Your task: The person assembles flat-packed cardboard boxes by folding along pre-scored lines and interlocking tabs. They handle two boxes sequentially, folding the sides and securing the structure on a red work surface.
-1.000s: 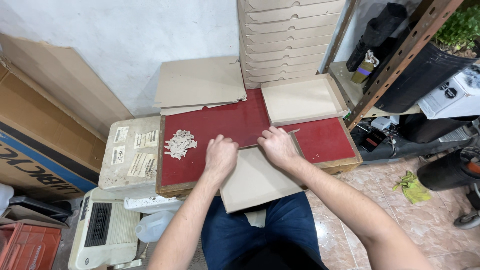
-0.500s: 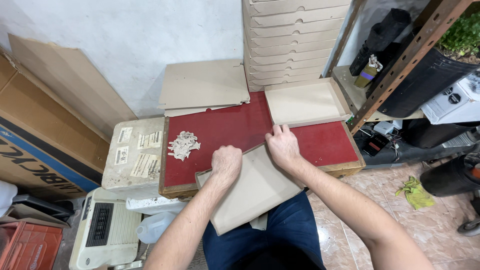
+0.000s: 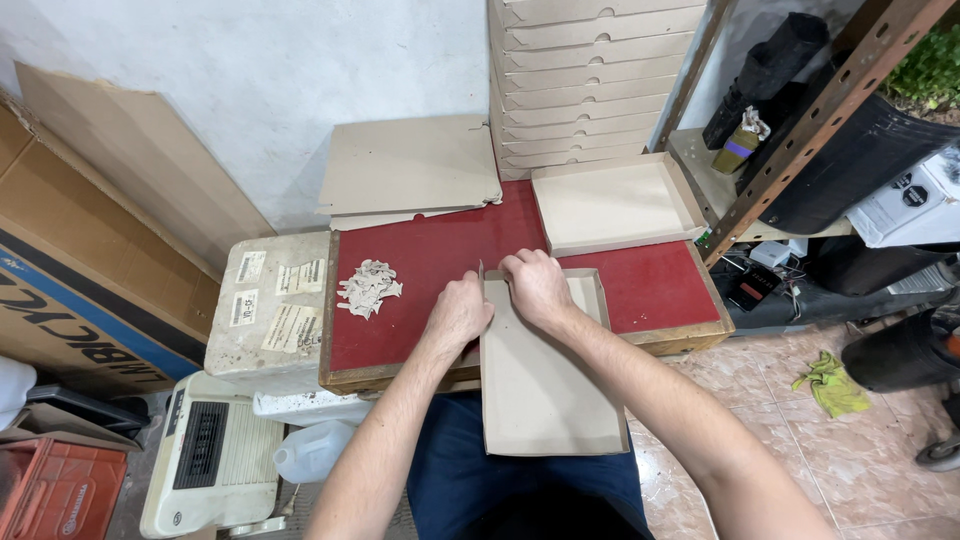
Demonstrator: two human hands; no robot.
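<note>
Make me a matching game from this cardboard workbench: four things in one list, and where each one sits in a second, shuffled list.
Things:
1. pile of paper scraps
2. finished open tray
3. stack of folded boxes
4. half-folded box

Places:
A. against the wall, behind the red board
B. under the left hand and right hand, hanging over the board's near edge
C. left part of the board
D. far right corner of the board

Pairs: 1-C, 2-D, 3-A, 4-B

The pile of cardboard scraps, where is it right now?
In the head view, the pile of cardboard scraps lies on the red board's left part, left of the left hand.
</note>
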